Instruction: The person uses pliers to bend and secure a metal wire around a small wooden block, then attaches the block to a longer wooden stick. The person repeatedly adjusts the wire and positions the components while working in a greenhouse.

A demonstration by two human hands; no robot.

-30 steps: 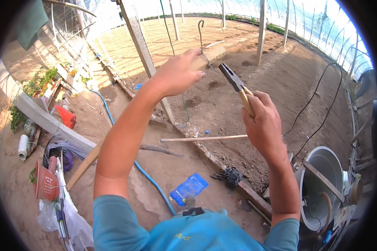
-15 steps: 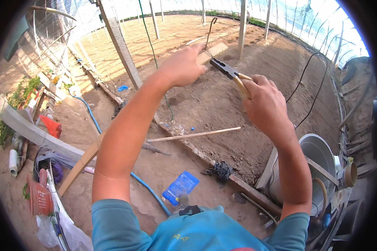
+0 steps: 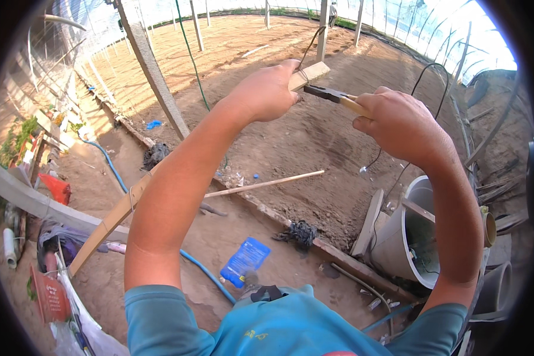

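Observation:
A long wooden batten (image 3: pixel 108 228) slants from the lower left, passing behind my left forearm to its pale end (image 3: pixel 312 73). My left hand (image 3: pixel 269 93) is closed round it just short of that end. Thin wire is wound about the batten beside my fingers, and a dark bent wire (image 3: pixel 312 46) rises above it. My right hand (image 3: pixel 399 123) grips pliers (image 3: pixel 332 95) with dark jaws and yellowish handles. The pliers lie almost level, their jaw tips at the batten's edge by the wire. Whether the jaws have hold of the wire I cannot tell.
Concrete posts (image 3: pixel 154 71) stand in the soil ahead. At lower right is a large grey bucket (image 3: pixel 404 237), partly behind my right forearm. A thin stick (image 3: pixel 273 184), blue hose (image 3: pixel 210 276) and blue packet (image 3: pixel 245 261) lie on the ground. A red basket (image 3: pixel 50 295) sits lower left.
The pliers have swung from a steep slant to nearly level, and my right hand and elbow have moved outward to the right. My left hand stays on the batten. The whole view has shifted slightly.

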